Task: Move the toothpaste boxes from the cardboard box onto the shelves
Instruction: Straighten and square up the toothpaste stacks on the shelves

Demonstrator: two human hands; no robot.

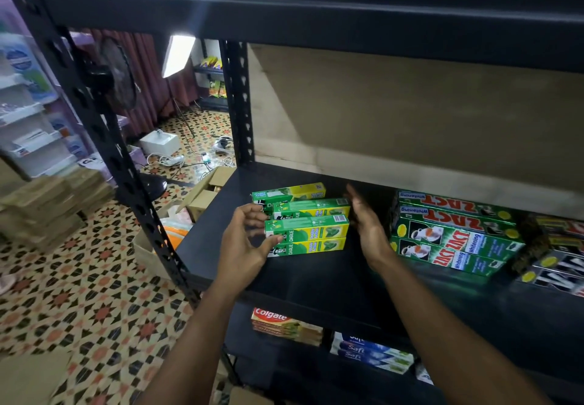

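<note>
Several green and yellow Darlie toothpaste boxes (308,221) lie stacked on the black shelf (316,278). My left hand (246,240) is at the left end of the stack, fingers loosely curved, thumb touching the front box. My right hand (366,224) stands flat and upright by the right end of the stack, fingers straight. Neither hand holds a box.
Green Zact boxes (452,237) are stacked to the right, with darker boxes (556,253) beyond. Colgate boxes (284,325) and blue boxes (369,354) lie on the shelf below. An open cardboard box (205,192) stands on the tiled floor left of the black upright (126,164).
</note>
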